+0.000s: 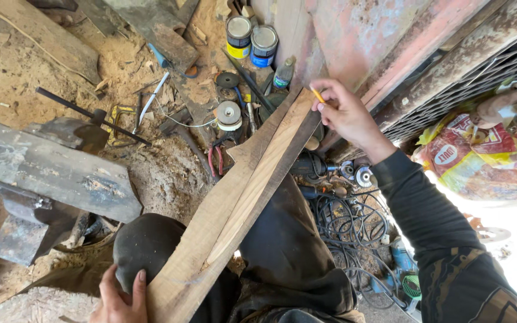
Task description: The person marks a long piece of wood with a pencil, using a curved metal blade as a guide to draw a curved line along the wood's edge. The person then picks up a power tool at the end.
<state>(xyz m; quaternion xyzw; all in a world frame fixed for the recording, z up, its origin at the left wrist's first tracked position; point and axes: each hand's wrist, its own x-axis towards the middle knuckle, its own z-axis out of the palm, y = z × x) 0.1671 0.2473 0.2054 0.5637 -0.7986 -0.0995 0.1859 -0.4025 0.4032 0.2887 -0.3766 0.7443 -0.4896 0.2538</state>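
Plank [240, 197] runs diagonally across the lap, near end lower-left, far end upper-right by the cans [251, 39]. Right hand [345, 113] pinches a pencil [317, 94] at that far end (clearly the nearer hand); left hand [121, 296] presses fingers flat beside the near end.

Rough woodworking shop w/ sawdust-covered ground [151, 173], wood planks [240, 197], paint cans [251, 39], grinder discs [229, 112], pliers [215, 160] & tangled power-tool cords [354, 233] lying about.
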